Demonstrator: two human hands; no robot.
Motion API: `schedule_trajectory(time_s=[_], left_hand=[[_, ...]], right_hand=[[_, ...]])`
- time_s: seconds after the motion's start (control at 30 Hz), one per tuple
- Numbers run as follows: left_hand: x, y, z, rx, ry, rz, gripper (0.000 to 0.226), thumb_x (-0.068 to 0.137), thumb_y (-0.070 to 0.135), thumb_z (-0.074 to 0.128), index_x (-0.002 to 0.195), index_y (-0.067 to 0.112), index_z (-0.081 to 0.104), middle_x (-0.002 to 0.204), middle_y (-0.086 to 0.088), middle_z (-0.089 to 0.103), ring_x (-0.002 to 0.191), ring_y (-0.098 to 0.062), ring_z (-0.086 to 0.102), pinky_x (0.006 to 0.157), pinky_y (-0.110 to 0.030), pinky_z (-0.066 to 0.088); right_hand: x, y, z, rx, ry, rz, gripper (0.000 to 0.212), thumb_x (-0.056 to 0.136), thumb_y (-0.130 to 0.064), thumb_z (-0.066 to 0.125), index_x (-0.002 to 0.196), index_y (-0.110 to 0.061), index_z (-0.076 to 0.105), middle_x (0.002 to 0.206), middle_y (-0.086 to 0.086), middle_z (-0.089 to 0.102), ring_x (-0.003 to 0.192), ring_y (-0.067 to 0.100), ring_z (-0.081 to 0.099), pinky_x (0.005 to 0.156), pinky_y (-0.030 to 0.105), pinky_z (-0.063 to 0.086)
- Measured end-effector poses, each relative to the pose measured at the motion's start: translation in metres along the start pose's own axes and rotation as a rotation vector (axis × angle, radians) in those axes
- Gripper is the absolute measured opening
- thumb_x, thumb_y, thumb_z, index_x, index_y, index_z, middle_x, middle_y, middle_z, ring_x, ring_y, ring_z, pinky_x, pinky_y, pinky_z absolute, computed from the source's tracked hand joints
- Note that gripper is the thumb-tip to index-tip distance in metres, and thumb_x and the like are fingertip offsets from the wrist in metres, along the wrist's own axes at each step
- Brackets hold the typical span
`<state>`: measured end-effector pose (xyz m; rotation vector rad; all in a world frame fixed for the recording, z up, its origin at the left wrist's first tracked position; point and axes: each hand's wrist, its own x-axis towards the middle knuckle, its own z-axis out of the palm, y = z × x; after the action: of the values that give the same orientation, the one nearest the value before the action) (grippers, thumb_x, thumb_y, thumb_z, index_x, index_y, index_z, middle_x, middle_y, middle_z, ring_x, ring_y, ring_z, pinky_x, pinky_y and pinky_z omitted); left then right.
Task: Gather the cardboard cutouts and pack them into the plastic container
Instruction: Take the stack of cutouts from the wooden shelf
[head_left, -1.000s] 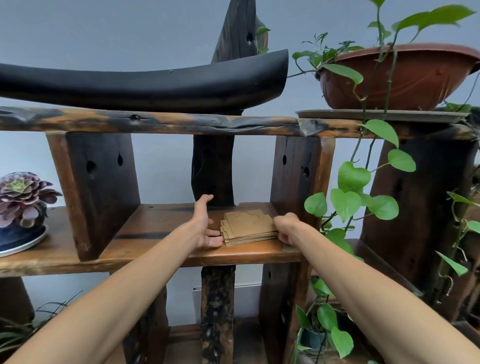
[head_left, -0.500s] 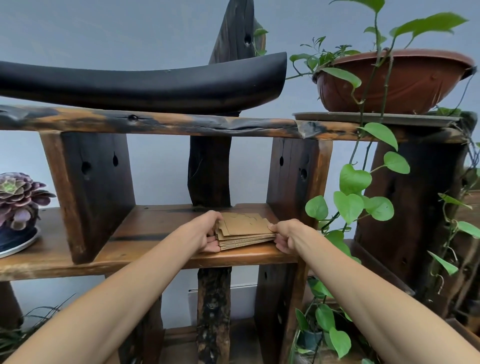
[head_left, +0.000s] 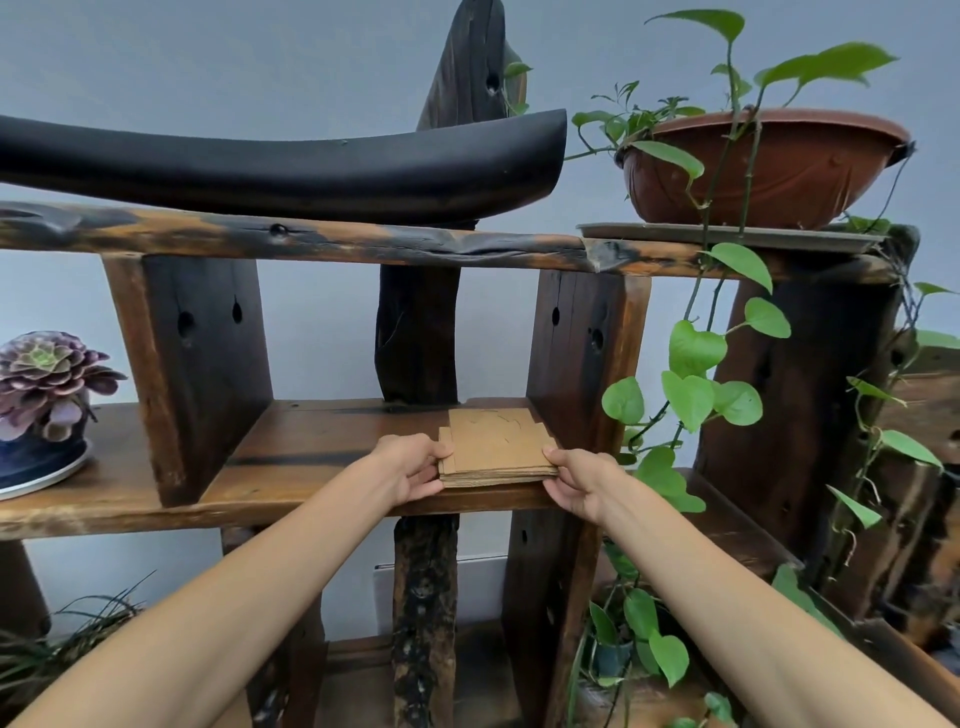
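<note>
A stack of brown cardboard cutouts (head_left: 493, 447) lies at the front edge of the middle wooden shelf (head_left: 311, 457), close to the right upright. My left hand (head_left: 410, 467) grips the stack's left edge, thumb on top and fingers under it. My right hand (head_left: 576, 480) holds the stack's right front corner in the same way. The pile looks squared up between both hands. No plastic container is in view.
A dark wooden upright (head_left: 582, 353) stands just right of the stack. Pothos vines (head_left: 691, 384) hang from a brown pot (head_left: 769, 166) at the right. A succulent in a dark pot (head_left: 44, 395) sits at the shelf's left end. A black curved board (head_left: 291, 166) rests above.
Both hands closed in on the stack from its sides and took hold of it. The loosely fanned pile is now neater and sits nearer the shelf's front edge.
</note>
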<state>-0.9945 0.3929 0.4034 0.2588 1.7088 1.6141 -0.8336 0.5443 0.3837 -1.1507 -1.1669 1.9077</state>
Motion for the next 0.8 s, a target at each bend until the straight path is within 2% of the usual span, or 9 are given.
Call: schedule_trajectory(time_s=[0.13,0.2,0.3,0.33,0.43,0.5,0.6,0.67,0.8], left_hand=[[-0.004,-0.011,-0.007,-0.041,-0.044,0.010,0.022,0.092,0.002,0.073,0.114,0.002,0.070,0.107,-0.015,0.080,0.100,-0.025,0.076,0.085,-0.041,0.063],[-0.007,-0.017,-0.009,-0.045,-0.056,0.015,0.023,0.091,0.003,0.074,0.114,0.003,0.072,0.108,-0.014,0.080,0.100,-0.026,0.076,0.084,-0.041,0.063],[-0.012,-0.025,-0.011,-0.043,-0.081,0.016,0.022,0.092,0.005,0.074,0.113,0.006,0.074,0.112,-0.013,0.079,0.101,-0.025,0.076,0.080,-0.039,0.063],[-0.014,-0.027,-0.012,-0.047,-0.090,0.015,0.022,0.092,0.005,0.074,0.113,0.007,0.074,0.113,-0.013,0.079,0.102,-0.025,0.076,0.081,-0.039,0.063],[-0.020,-0.035,-0.017,-0.071,-0.129,0.016,0.023,0.091,0.006,0.075,0.114,0.007,0.074,0.113,-0.013,0.079,0.103,-0.025,0.075,0.087,-0.040,0.061],[-0.024,-0.041,-0.021,-0.063,-0.162,0.039,0.022,0.092,0.007,0.074,0.114,0.009,0.075,0.112,-0.010,0.080,0.102,-0.023,0.075,0.082,-0.038,0.062],[-0.028,-0.054,-0.028,0.010,-0.187,0.114,0.024,0.092,0.012,0.075,0.116,0.016,0.076,0.110,-0.004,0.081,0.100,-0.019,0.076,0.063,-0.028,0.062],[-0.027,-0.063,-0.033,0.043,-0.231,0.135,0.031,0.091,0.012,0.076,0.121,0.021,0.073,0.110,-0.001,0.082,0.100,-0.017,0.077,0.056,-0.024,0.062],[-0.027,-0.087,-0.045,0.074,-0.363,0.119,0.052,0.089,0.012,0.078,0.136,0.030,0.063,0.109,0.002,0.082,0.092,-0.013,0.079,0.056,-0.023,0.061]], right_hand=[[-0.011,0.012,-0.010,0.081,-0.030,0.011,0.023,0.093,-0.002,0.071,0.111,-0.005,0.057,0.093,0.012,0.071,0.074,0.016,0.068,0.080,0.031,0.057],[-0.018,0.016,-0.015,0.118,-0.046,0.025,0.016,0.093,0.000,0.070,0.106,-0.004,0.060,0.096,0.014,0.072,0.077,0.018,0.070,0.077,0.032,0.058],[-0.030,0.021,-0.022,0.153,-0.078,0.022,0.006,0.094,0.004,0.067,0.097,-0.001,0.065,0.095,0.014,0.073,0.081,0.019,0.071,0.083,0.032,0.058],[-0.034,0.022,-0.024,0.152,-0.079,0.018,0.006,0.094,0.004,0.066,0.095,-0.001,0.066,0.094,0.014,0.073,0.081,0.019,0.071,0.081,0.032,0.058],[-0.047,0.028,-0.030,0.130,-0.062,0.005,0.008,0.094,0.003,0.066,0.099,-0.002,0.069,0.091,0.013,0.074,0.077,0.017,0.073,0.064,0.027,0.059],[-0.057,0.036,-0.034,0.111,-0.051,-0.010,0.010,0.094,0.002,0.066,0.101,-0.003,0.070,0.084,0.011,0.078,0.070,0.015,0.076,0.058,0.024,0.060],[-0.070,0.057,-0.043,0.110,-0.031,-0.040,0.012,0.093,0.001,0.067,0.103,-0.004,0.073,0.096,0.012,0.080,0.088,0.019,0.077,0.075,0.027,0.061],[-0.080,0.073,-0.051,0.095,-0.016,-0.062,0.017,0.093,-0.003,0.068,0.110,-0.005,0.072,0.101,0.009,0.081,0.095,0.019,0.076,0.084,0.028,0.058],[-0.101,0.101,-0.066,0.086,-0.013,-0.049,0.022,0.094,-0.007,0.069,0.116,-0.008,0.070,0.099,0.005,0.082,0.089,0.013,0.078,0.076,0.022,0.057]])
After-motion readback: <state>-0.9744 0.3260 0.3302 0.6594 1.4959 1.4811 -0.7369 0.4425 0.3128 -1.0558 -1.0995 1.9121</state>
